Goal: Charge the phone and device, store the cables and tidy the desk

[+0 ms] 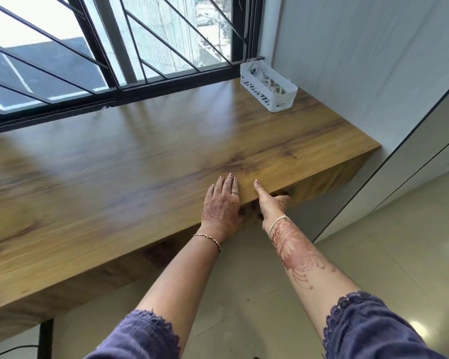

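A long wooden desk [114, 164] runs under a window. In the desk's far right corner stands a white slotted basket [278, 101] with white cables [266, 82] coiled inside. My left hand [222, 206] lies flat on the desk's front edge with its fingers straight. Right beside it, my right hand [268, 203] grips the same front edge, thumb on top and fingers curled underneath, mostly hidden. No phone or other device is in view.
A barred black-framed window [109, 47] lines the far side of the desk. A grey wall [360, 60] closes the right end, with a tall cabinet panel [425, 151] nearer. Below are a tiled floor, a black desk leg [46, 338] and a dark cable [11, 349].
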`<state>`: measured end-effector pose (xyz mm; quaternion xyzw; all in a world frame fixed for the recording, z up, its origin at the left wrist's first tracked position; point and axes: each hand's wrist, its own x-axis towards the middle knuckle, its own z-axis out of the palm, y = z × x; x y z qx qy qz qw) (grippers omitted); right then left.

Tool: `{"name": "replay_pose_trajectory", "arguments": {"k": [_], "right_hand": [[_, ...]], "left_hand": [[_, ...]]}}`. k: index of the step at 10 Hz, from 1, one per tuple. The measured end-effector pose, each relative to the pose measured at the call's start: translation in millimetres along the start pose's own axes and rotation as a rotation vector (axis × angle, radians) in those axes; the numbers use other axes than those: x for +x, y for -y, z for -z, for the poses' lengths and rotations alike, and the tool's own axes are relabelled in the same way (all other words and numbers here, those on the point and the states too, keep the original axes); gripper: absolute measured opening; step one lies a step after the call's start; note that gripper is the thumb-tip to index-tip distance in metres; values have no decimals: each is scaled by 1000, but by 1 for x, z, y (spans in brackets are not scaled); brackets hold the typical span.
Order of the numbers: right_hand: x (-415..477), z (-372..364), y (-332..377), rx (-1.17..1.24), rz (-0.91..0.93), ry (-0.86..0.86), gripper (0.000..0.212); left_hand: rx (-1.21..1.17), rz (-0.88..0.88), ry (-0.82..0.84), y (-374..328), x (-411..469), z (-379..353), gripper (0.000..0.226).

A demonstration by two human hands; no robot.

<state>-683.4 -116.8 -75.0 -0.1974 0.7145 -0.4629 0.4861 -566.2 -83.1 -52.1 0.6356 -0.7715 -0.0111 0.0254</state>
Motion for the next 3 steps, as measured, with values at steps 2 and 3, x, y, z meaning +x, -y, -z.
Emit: {"name": "replay_pose_trajectory", "arguments": {"k": [2,3], "right_hand": [[-30,5,11,-297,292,-154,91],[-55,3,18,-421,468,-189,82]], "left_hand": [[-12,37,-68,17,-20,23,84],[-7,54,-141,27,-28,36,81]]}}
